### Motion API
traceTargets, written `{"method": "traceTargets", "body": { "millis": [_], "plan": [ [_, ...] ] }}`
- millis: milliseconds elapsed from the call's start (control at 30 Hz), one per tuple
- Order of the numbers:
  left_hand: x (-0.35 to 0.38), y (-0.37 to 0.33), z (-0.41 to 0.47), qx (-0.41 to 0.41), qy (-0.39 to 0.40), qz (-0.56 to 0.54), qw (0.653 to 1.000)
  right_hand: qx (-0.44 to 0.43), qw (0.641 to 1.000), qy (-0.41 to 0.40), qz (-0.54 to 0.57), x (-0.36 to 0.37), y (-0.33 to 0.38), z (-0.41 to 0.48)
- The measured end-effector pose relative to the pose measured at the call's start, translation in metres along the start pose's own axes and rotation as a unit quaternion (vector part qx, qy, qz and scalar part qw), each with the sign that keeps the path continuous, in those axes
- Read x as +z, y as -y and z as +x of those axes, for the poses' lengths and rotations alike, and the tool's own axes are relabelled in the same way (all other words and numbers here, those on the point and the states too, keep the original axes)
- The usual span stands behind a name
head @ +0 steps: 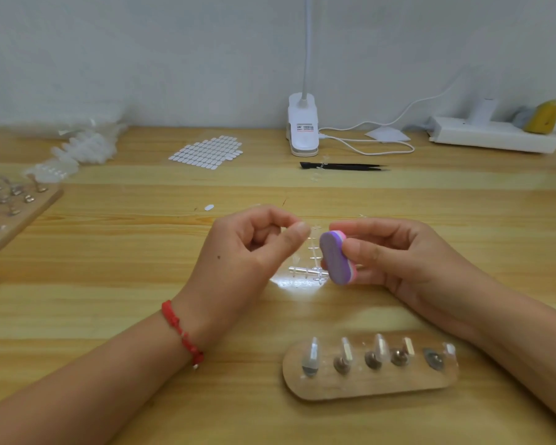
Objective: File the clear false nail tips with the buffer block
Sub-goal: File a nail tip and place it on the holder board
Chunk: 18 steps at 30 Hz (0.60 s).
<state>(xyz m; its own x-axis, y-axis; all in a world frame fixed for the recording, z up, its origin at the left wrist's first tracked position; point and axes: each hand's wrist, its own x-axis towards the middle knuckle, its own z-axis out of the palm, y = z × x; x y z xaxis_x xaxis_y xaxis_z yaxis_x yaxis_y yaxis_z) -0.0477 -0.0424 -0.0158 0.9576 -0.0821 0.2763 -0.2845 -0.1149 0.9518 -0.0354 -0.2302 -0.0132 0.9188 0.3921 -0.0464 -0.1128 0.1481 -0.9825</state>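
The table (pixel 109 316) was lit brightly and evenly from above, and only faint, soft shadows were cast on it. A hard white glare patch (pixel 297 282) was thrown near the table's middle, and the clear false nail tips (pixel 307 270) lying there were made to glint. The plastic bags (pixel 77 139) at the far left corner were smeared by blur, and the table's far edge was bowed by the wide lens.

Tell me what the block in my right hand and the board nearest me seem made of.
Buffer block: probably foam with matte purple abrasive face; pink and white layers show at its edge. Board: likely wood, matte, with visible grain.
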Motion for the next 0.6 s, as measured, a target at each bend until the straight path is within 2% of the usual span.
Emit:
{"method": "traceTargets", "body": {
  "millis": [133,300,367,467,533,600],
  "plan": [
    [0.0039,-0.0008,-0.0031,0.011,0.094,0.029,0.995,-0.014,0.999,-0.014,0.035,0.0001,0.0001,0.0002],
    [0.0010,-0.0010,0.0004,0.016,0.008,-0.002,1.000,0.010,1.000,0.012,-0.015,-0.0017,0.0006,0.0000],
    [0.0012,-0.0008,0.0010,0.014,0.023,-0.015,1.000,0.005,1.000,-0.002,0.022,-0.0033,-0.0002,0.0010],
    [0.0043,0.0008,-0.0014,0.012,0.088,0.014,0.996,0.001,0.999,-0.002,0.041,-0.0040,-0.0004,0.0013],
    [0.0048,0.0021,-0.0018,0.021,0.069,0.032,0.997,0.012,0.999,0.022,0.026,-0.0049,0.0005,0.0016],
    [0.0037,0.0021,-0.0002,0.028,0.018,0.024,0.999,0.023,0.999,0.042,0.013,-0.0061,0.0012,0.0024]
  ]
}}
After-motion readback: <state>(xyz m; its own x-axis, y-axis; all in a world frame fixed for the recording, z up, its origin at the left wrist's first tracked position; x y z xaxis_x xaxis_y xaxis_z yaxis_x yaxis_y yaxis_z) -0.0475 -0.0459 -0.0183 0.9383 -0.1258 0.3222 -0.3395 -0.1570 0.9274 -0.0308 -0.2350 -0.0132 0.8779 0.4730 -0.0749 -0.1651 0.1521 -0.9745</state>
